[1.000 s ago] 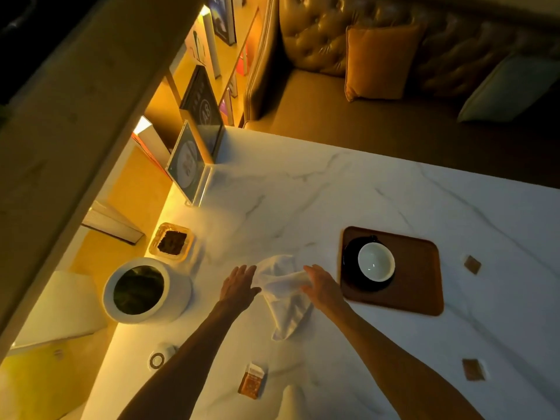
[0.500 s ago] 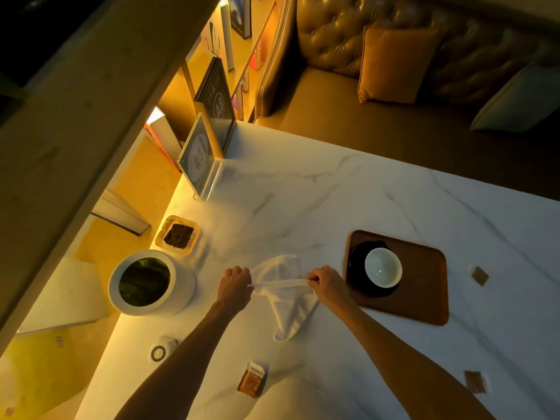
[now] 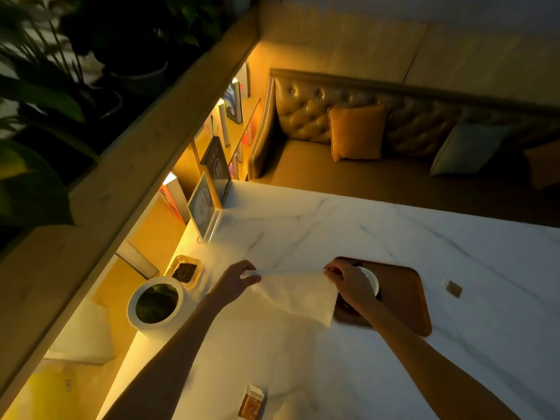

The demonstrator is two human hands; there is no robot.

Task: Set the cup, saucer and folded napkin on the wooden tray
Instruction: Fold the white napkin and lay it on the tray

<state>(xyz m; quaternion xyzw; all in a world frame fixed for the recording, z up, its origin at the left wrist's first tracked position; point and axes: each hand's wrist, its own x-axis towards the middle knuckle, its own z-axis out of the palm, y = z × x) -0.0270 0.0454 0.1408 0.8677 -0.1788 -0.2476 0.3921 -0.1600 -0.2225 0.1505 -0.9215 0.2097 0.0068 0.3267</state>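
Note:
A white napkin (image 3: 298,294) hangs spread out between my hands above the marble table (image 3: 394,237). My left hand (image 3: 238,281) pinches its left top corner and my right hand (image 3: 348,281) pinches its right top corner. Just right of the napkin lies the brown wooden tray (image 3: 406,295). On its left part a white cup (image 3: 373,281) stands on a dark saucer (image 3: 344,304); my right hand and the napkin hide most of both.
A white round pot (image 3: 157,303) and a small dish of dark matter (image 3: 185,271) stand at the left edge. A clear sign holder (image 3: 203,207) stands farther back. An orange packet (image 3: 251,404) lies near me, a small brown square (image 3: 453,288) right of the tray. A sofa is beyond.
My hands have moved apart and up, pulling the crumpled napkin open into a flat sheet. The view has tilted upward. Cup, saucer and tray have stayed put.

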